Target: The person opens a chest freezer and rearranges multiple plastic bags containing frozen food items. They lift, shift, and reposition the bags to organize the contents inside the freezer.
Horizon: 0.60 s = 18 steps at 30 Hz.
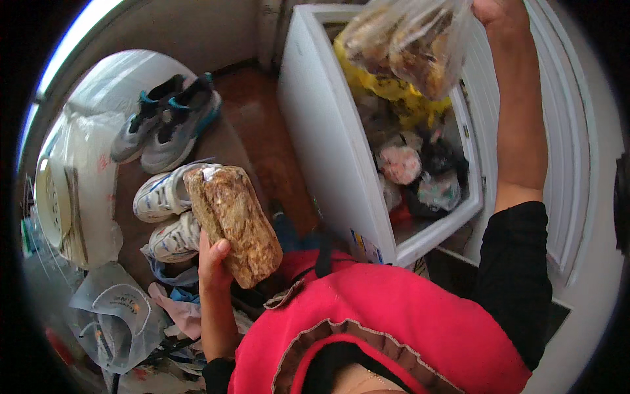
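Observation:
My left hand (214, 263) grips the lower left side of a brown, mottled block (236, 226), apparently frozen food, with a whitish patch at its top end. Raised at the top edge of the picture, my right hand (491, 12) holds a clear plastic bag (408, 47) of brown food lumps; part of that hand is cut off. The bag hangs over an open white chest freezer (327, 138). Inside the freezer lie a yellow plastic bag (421, 111), a round pinkish pack (399, 164), a clear bagged bundle (439, 191) and dark bags.
Left of the freezer, a round table (231, 133) bears grey-and-black shoes (172, 128) and white sneakers (155, 199). A pale colander (51, 204), a white plastic bag (93, 182) and a translucent drawstring bag (118, 315) are farther left. The freezer lid (561, 147) stands raised at right.

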Tool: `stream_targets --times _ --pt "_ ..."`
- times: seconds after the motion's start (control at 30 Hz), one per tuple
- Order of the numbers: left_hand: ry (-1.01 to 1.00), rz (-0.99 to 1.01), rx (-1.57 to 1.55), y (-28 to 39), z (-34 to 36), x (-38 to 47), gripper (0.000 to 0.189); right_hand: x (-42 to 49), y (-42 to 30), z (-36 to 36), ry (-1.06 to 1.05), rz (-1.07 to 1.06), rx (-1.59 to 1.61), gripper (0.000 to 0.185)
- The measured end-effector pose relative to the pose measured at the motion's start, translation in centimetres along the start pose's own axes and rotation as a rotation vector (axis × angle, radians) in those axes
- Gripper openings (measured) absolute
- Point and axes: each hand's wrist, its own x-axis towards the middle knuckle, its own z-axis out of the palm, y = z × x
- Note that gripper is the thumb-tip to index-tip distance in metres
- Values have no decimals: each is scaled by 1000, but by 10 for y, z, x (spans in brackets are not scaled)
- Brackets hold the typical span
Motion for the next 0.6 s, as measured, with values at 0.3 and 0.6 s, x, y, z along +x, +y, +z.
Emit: stream_targets --times 0.3,0.6 --pt "-215 -380 202 -84 82 15 75 -145 -12 -237 543 152 -127 27" --pt "-268 -460 207 -110 135 26 73 -141 43 -270 987 176 294 16"
